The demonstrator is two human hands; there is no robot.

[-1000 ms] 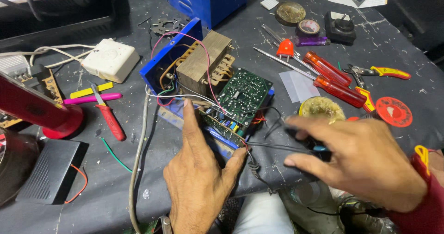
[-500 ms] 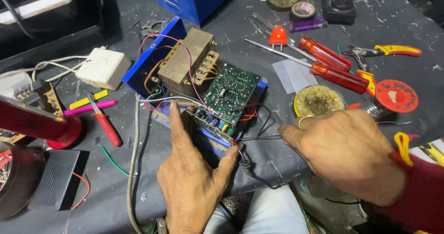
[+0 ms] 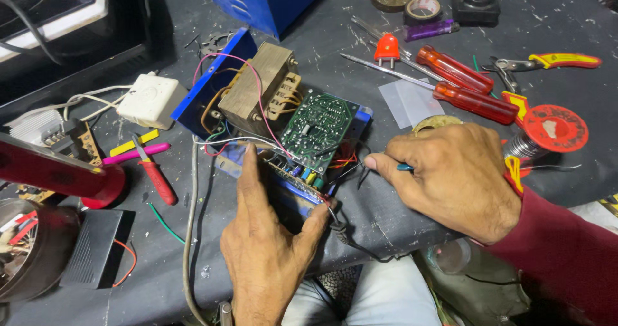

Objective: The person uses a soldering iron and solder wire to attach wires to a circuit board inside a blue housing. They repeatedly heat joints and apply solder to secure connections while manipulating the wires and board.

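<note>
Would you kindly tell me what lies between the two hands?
In the head view, black wires cross the dark table between the left hand and right hand.

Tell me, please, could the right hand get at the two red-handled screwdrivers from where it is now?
Probably yes: the red-handled screwdrivers lie uncovered just beyond the right hand, with nothing between, though it already holds a thin blue-tipped tool.

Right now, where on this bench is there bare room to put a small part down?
Bare cloth lies between the left hand and the black box, crossed only by a grey cable. Another patch lies above the circuit board, beside the blue case. The screwdrivers side is crowded.
</note>
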